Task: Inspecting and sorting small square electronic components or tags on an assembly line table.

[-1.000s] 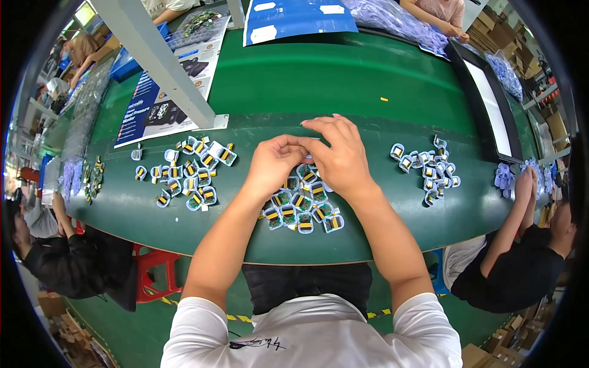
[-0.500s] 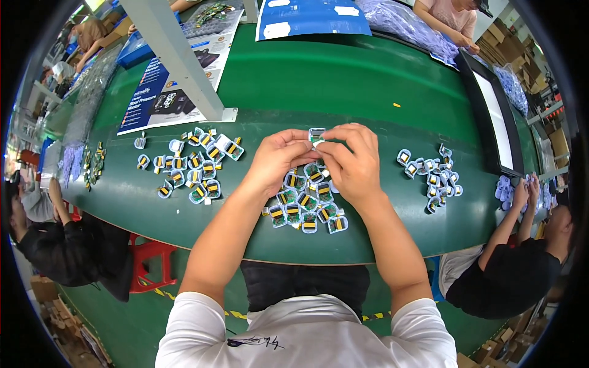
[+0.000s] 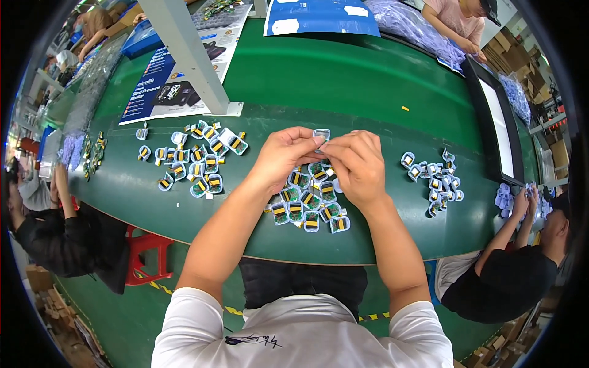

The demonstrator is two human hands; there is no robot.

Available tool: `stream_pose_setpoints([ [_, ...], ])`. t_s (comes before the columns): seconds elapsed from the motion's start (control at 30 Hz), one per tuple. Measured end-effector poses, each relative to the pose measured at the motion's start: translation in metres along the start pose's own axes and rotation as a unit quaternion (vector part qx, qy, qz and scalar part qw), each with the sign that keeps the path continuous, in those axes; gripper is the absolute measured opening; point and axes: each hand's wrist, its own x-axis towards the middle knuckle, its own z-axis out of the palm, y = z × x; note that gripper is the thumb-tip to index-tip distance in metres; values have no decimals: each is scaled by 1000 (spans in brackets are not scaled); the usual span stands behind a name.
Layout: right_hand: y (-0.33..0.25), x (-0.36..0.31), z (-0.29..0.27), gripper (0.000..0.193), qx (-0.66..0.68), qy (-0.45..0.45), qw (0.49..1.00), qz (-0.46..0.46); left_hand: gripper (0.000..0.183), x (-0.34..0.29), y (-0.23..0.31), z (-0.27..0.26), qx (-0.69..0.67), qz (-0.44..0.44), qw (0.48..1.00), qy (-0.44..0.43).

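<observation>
A small pale-blue plastic casing with a screen-like grey face [image 3: 321, 133] is held up over the green table. My left hand [image 3: 283, 154] is closed on its left side, thumb across its lower part. The fingers of my right hand [image 3: 359, 162] are pinched together at its lower right edge; whether a small part sits between them is hidden. Just below my hands lies a pile of similar casings [image 3: 311, 200], showing green circuit boards and black-and-yellow strips. Another such group [image 3: 197, 168] lies left of my hands, and a third [image 3: 437, 184] lies to the right.
A grey metal post [image 3: 190, 55] rises from the table at the far left, beside a printed sheet [image 3: 138, 104]. A black-framed light panel [image 3: 496, 116] stands at the right. Bagged lilac parts [image 3: 417, 30] line the far edge. Co-workers sit left, right and across, near a red stool [image 3: 147, 254].
The casing now shows a plainer grey face between my hands. My right fingers have drawn from across it to its lower right edge. The view has shifted slightly.
</observation>
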Motion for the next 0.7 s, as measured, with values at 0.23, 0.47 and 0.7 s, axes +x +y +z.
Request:
stream_pose_setpoints([
  [0.23, -3, 0, 0, 19, -15, 19, 999, 44, 18, 0, -2, -2, 12, 30, 999, -1],
  [0.47, 1, -2, 0, 19, -29, 3, 999, 42, 27, 1, -4, 2, 73, 43, 996, 4],
  [0.7, 5, -4, 1, 19, -70, 6, 997, 27, 28, 0, -6, 3, 67, 42, 997, -23],
])
